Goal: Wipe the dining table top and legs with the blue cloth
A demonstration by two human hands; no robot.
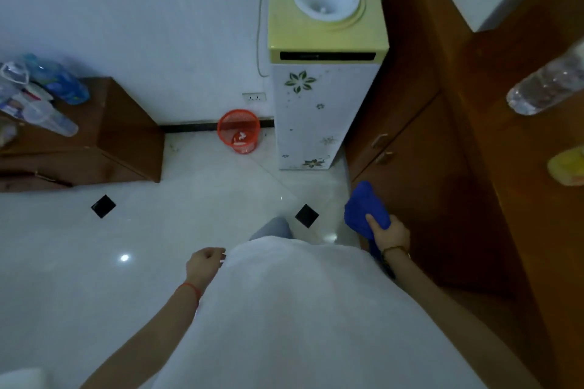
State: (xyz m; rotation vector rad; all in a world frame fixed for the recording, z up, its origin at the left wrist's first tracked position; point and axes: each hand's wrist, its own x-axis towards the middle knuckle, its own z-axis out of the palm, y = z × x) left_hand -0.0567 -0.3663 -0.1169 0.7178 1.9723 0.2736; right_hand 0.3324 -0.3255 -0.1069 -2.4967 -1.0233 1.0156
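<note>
My right hand (pixel 390 235) grips the bunched blue cloth (pixel 363 207) low at my right side, close to the brown wooden cabinet (pixel 420 174). The cloth bulges above my fist and a tail of it hangs below my wrist. My left hand (pixel 203 260) hangs by my left hip with its fingers loosely curled and nothing in it. No dining table top or leg can be made out with certainty in this view.
A yellow-topped water dispenser (pixel 325 73) stands against the wall ahead, with a red mesh bin (pixel 239 131) beside it. A low brown stand (pixel 94 133) at left carries plastic containers. The counter at right bears a clear bottle (pixel 546 85) and a yellow item (pixel 567 166). White tile floor lies between.
</note>
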